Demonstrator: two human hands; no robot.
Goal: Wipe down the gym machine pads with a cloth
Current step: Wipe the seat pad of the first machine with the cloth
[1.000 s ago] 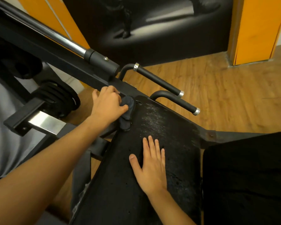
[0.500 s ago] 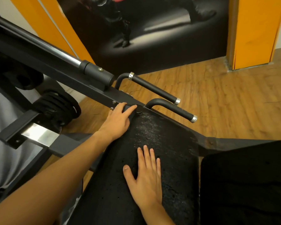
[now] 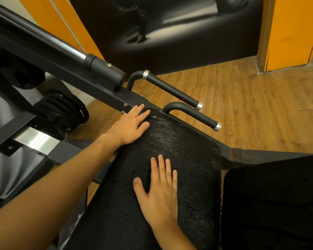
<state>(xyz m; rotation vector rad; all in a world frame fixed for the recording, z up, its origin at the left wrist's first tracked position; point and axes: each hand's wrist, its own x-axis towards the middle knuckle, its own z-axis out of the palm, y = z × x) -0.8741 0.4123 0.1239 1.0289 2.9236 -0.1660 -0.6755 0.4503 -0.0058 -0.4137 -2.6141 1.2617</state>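
Lying almost hidden at the far left corner of the pad (image 3: 188, 159), a dark cloth (image 3: 146, 111) is pressed under the flat, straight-fingered left hand (image 3: 129, 128); the right hand (image 3: 160, 193) is laid open, palm down, mid-pad on black, pitted, scuffed upholstery.

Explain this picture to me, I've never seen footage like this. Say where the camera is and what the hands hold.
The camera is worn on the person's head, looking down at their own arms. The black slab is a gym machine pad, with two grip handles beyond it above a wood floor. The left hand presses flat on the pad's far corner; a bit of dark cloth seems to show at its fingertips. The right hand rests flat on the pad, holding nothing.
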